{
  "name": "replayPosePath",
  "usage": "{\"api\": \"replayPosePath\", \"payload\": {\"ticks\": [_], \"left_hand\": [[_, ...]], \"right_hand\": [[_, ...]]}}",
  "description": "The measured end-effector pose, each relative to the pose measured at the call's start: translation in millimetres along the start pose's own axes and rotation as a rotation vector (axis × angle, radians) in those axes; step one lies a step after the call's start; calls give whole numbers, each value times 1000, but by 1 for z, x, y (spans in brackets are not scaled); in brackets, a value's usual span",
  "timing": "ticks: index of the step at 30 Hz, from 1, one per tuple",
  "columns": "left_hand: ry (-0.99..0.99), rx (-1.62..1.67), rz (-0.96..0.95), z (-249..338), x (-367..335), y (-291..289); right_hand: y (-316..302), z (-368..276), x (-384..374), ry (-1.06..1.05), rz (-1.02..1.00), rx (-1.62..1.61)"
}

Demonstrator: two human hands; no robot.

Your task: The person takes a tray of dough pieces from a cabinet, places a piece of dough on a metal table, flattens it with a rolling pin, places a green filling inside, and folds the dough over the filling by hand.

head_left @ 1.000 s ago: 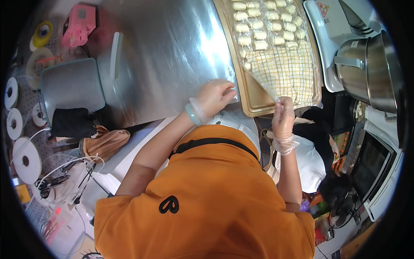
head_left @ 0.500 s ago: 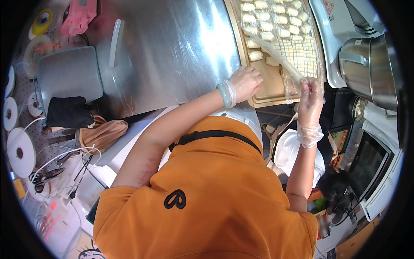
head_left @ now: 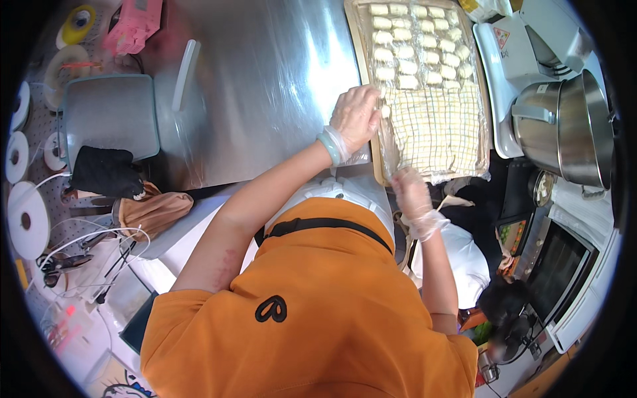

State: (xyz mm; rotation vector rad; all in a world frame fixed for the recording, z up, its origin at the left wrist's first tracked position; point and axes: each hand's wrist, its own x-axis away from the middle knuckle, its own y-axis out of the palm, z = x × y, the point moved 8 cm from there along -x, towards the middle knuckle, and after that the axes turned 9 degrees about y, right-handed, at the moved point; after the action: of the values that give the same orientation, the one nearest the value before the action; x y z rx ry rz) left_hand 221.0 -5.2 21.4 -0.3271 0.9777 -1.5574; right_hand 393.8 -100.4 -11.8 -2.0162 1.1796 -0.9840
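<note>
A wooden tray (head_left: 371, 140) holds rows of small pale dough rolls (head_left: 407, 67) at its far end. A checked cloth (head_left: 434, 126) lies over its near part. Clear plastic sheet (head_left: 488, 169) covers the cloth and rolls, wrinkled along the rim. My left hand (head_left: 356, 116), in a clear glove with a pale green bangle at the wrist, rests at the tray's left rim with its fingers curled; what they pinch is hidden. At the near left corner my gloved right hand (head_left: 411, 194), slightly blurred, has its fingers closed on the sheet's edge.
A shiny steel worktop (head_left: 265, 86) spreads left of the tray. To the right stand a white tray (head_left: 499, 99) and a steel pot (head_left: 564, 126). Another person in white (head_left: 458, 259) is close by on the right. A pink device (head_left: 135, 26) sits far left.
My right hand has swung left and nearer, drawing the plastic sheet and cloth over the tray's near left part, covering the rolls there. My left hand has shifted slightly left and farther away.
</note>
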Motion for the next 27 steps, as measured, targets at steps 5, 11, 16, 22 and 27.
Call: {"api": "replayPosePath", "payload": {"ticks": [5,11,16,22,27], "left_hand": [[78,-138,-225,-4,-13,34],[120,-377,-496,0,-7,60],[590,-218,-420,34,20,86],[604,-209,-791,23,50,104],[623,-63,-584,27,39,83]], "right_hand": [[8,-19,11,-125,7,122],[-42,-16,18,-36,310,66],[-7,9,-1,2,14,109],[-5,1,6,-61,42,207],[-44,-6,-15,87,119,36]]}}
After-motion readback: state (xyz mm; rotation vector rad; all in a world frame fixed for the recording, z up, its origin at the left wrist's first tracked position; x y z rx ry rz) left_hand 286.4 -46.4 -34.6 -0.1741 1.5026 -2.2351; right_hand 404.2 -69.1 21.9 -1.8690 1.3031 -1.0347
